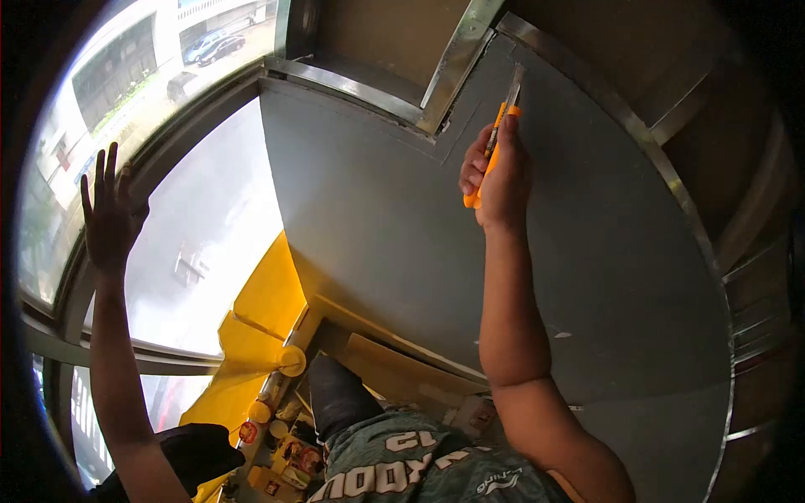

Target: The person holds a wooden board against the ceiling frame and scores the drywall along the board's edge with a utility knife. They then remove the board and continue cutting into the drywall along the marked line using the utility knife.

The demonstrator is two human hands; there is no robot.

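My right hand [503,172] is closed around the handle of an orange utility knife [495,151]. The knife's metal blade points up and lies at the upper part of a dark grey panel [402,226], near the corner of a metal frame [429,117]. Thin lines mark the panel beside that corner. On the far left my left hand [113,218] is raised with its fingers spread, against the window frame [159,142]. It holds nothing. Whether its palm presses on the frame or the glass is unclear.
Yellow sheeting [268,293] hangs below the window at lower left. Under it are a yellow round container [290,360], bottles and packets [298,457]. Metal strips [671,180] edge the panel on the right. Parked cars [214,46] show through the window.
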